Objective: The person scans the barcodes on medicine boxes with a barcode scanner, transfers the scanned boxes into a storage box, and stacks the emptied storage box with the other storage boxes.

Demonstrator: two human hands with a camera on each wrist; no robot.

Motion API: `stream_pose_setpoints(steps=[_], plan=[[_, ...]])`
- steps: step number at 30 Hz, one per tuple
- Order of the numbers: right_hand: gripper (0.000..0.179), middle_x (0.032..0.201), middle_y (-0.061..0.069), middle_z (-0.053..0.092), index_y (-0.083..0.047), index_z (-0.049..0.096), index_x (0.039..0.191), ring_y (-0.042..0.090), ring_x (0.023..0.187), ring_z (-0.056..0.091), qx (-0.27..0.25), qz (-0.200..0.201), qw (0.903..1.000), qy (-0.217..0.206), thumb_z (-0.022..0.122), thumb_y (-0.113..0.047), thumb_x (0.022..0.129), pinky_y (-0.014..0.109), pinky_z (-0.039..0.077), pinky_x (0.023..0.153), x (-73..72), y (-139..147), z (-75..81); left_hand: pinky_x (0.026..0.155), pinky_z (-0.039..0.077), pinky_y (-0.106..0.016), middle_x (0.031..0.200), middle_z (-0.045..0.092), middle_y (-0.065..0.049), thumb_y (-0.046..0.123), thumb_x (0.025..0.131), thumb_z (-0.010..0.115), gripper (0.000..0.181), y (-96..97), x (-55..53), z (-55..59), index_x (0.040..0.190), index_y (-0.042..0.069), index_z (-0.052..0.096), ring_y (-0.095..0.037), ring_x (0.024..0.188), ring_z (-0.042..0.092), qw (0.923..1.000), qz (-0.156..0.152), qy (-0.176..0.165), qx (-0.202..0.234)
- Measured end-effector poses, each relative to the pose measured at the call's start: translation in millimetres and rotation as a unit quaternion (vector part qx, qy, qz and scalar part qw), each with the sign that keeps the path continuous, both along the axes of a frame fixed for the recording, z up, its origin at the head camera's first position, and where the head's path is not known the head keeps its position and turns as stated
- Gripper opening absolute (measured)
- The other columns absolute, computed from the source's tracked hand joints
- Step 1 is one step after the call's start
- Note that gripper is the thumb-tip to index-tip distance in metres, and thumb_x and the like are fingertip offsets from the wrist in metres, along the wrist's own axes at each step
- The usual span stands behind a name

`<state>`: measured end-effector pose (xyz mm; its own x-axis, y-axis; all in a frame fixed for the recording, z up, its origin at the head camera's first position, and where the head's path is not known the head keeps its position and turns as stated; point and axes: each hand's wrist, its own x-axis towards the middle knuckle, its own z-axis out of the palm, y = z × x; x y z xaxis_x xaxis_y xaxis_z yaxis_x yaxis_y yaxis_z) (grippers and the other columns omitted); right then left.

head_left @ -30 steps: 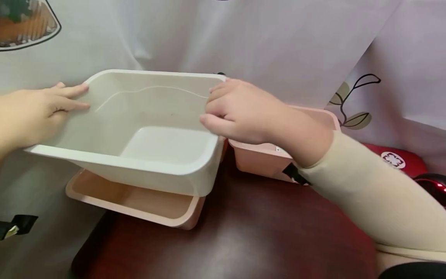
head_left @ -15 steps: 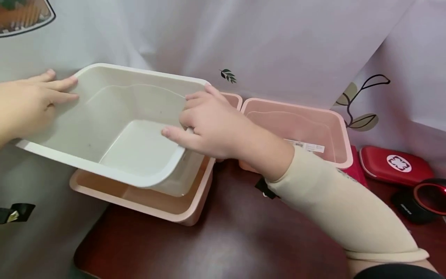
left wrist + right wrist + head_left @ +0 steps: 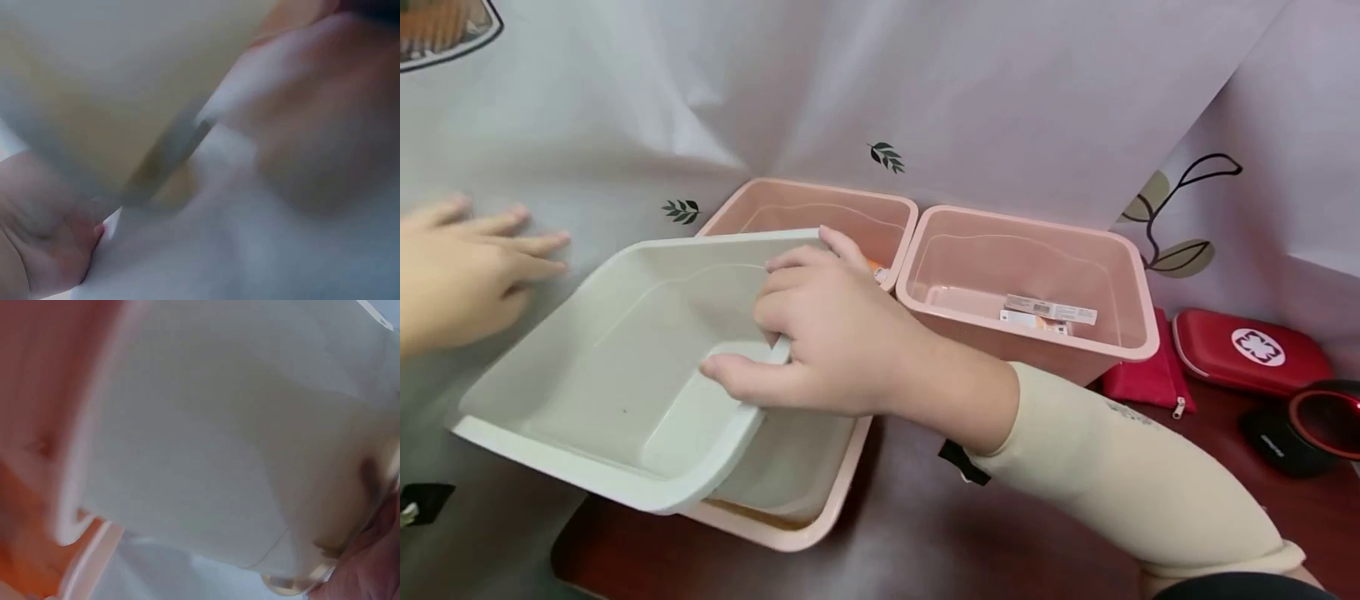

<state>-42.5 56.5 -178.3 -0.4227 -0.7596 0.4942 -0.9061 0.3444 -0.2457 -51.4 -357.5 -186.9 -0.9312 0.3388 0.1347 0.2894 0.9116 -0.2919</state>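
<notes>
My right hand (image 3: 835,333) grips the right rim of a white plastic bin (image 3: 572,387), thumb inside the bin. The bin is tilted, its open top facing up and toward me, and no item shows in the visible part of it. Below it, partly covered, sits a pink bin (image 3: 844,475). My left hand (image 3: 475,271) hovers left of the white bin, apart from its rim, with spread fingers. In the right wrist view the bin's wall (image 3: 206,437) fills most of the picture, and the gripping hand (image 3: 369,562) shows at the lower right corner. The left wrist view is blurred.
Two more pink bins stand behind, one at the back middle (image 3: 820,187) and one at the right (image 3: 1026,218) holding small boxes (image 3: 1048,310). Farther right lie a red pouch (image 3: 1150,375), a red case (image 3: 1258,354) and a black object (image 3: 1292,433) on the dark red table (image 3: 962,517). White fabric hangs behind.
My left hand has come off the white bin's left side. The white bin has come down and toward me in my right hand, uncovering the pink bin at the back middle.
</notes>
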Motion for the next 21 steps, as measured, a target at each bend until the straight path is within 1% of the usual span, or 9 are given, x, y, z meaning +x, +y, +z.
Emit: stream_pose_setpoints(steps=[3, 6, 7, 9, 11, 13, 15, 18, 21], plan=[[0.054, 0.059, -0.017, 0.044, -0.021, 0.048, 0.062, 0.007, 0.103, 0.057, -0.009, -0.011, 0.9999, 0.006, 0.073, -0.058, 0.093, 0.056, 0.018, 0.122, 1.2, 4.1, -7.7, 0.119, 0.023, -0.068, 0.148, 0.057, -0.029, 0.006, 0.097, 0.07, 0.035, 14.4, 2.0, -12.4, 0.13, -0.005, 0.072, -0.058, 0.136, 0.049, 0.997, -0.003, -0.056, 0.052], [0.052, 0.06, -0.019, 0.045, -0.022, 0.05, 0.063, 0.011, 0.111, 0.061, -0.015, -0.008, 0.9995, 0.027, 0.073, -0.058, 0.091, 0.052, 0.027, 0.116, 1.3, 10.2, -15.8, 0.115, 0.029, -0.069, 0.162, 0.043, -0.025, 0.023, 0.104, 0.07, 0.047, 24.2, 3.9, -19.7, 0.145, 0.002, 0.064, -0.057, 0.142, 0.043, 0.9873, 0.017, -0.112, 0.112], [0.051, 0.06, -0.02, 0.046, -0.023, 0.05, 0.063, 0.013, 0.113, 0.063, -0.012, -0.007, 0.9993, 0.034, 0.073, -0.059, 0.091, 0.051, 0.029, 0.115, 1.2, 11.6, -18.7, 0.117, 0.026, -0.069, 0.166, 0.038, -0.024, 0.029, 0.105, 0.069, 0.051, 24.5, 5.2, -22.4, 0.149, 0.004, 0.061, -0.056, 0.144, 0.041, 0.9848, 0.022, -0.123, 0.12], [0.048, 0.062, -0.021, 0.048, -0.025, 0.052, 0.064, 0.014, 0.113, 0.064, -0.003, -0.008, 0.999, 0.043, 0.072, -0.059, 0.091, 0.051, 0.03, 0.114, 0.8, 14.8, -25.1, 0.121, 0.022, -0.066, 0.171, 0.029, -0.022, 0.035, 0.104, 0.071, 0.058, 24.9, 6.4, -27.6, 0.154, 0.007, 0.057, -0.054, 0.148, 0.036, 0.9823, 0.023, -0.129, 0.133], [0.044, 0.067, -0.022, 0.053, -0.026, 0.056, 0.068, 0.017, 0.12, 0.063, 0.007, -0.009, 0.9988, 0.047, 0.071, -0.059, 0.092, 0.054, 0.028, 0.118, 0.2, 17.8, -31.0, 0.124, 0.018, -0.062, 0.172, 0.026, -0.023, 0.031, 0.102, 0.074, 0.061, 25.4, 6.6, -31.8, 0.155, 0.006, 0.055, -0.052, 0.152, 0.031, 0.9816, 0.007, -0.124, 0.145], [0.038, 0.082, -0.02, 0.067, -0.026, 0.066, 0.076, 0.021, 0.127, 0.062, 0.02, -0.003, 0.9985, 0.05, 0.069, -0.058, 0.095, 0.056, 0.026, 0.12, -0.5, 20.3, -35.6, 0.127, 0.013, -0.056, 0.172, 0.024, -0.025, 0.025, 0.1, 0.076, 0.063, 26.3, 6.4, -36.9, 0.155, 0.004, 0.053, -0.05, 0.155, 0.025, 0.9799, -0.012, -0.117, 0.161], [0.034, 0.111, -0.012, 0.075, -0.026, 0.077, 0.093, 0.025, 0.139, 0.055, 0.038, 0.005, 0.9981, 0.049, 0.066, -0.058, 0.098, 0.058, 0.021, 0.123, -1.5, 22.8, -39.4, 0.128, 0.009, -0.052, 0.171, 0.024, -0.028, 0.021, 0.096, 0.08, 0.067, 28.2, 6.1, -42.5, 0.154, 0.004, 0.053, -0.049, 0.158, 0.018, 0.9762, -0.036, -0.109, 0.184], [0.043, 0.154, 0.0, 0.059, -0.029, 0.077, 0.127, 0.029, 0.154, 0.037, 0.076, 0.015, 0.9962, 0.041, 0.059, -0.06, 0.103, 0.058, 0.011, 0.126, -2.7, 27.8, -45.0, 0.128, 0.004, -0.051, 0.172, 0.022, -0.028, 0.022, 0.093, 0.083, 0.074, 31.3, 6.2, -49.5, 0.157, 0.006, 0.05, -0.049, 0.159, 0.011, 0.9706, -0.066, -0.105, 0.206], [0.055, 0.166, 0.006, 0.044, -0.03, 0.067, 0.145, 0.033, 0.16, 0.023, 0.094, 0.021, 0.9945, 0.04, 0.056, -0.063, 0.103, 0.057, 0.004, 0.127, -5.4, 33.5, -53.5, 0.128, 0.003, -0.051, 0.172, 0.022, -0.025, 0.026, 0.093, 0.084, 0.081, 34.8, 5.5, -52.5, 0.163, 0.013, 0.045, -0.047, 0.16, 0.011, 0.9684, -0.081, -0.101, 0.213]])
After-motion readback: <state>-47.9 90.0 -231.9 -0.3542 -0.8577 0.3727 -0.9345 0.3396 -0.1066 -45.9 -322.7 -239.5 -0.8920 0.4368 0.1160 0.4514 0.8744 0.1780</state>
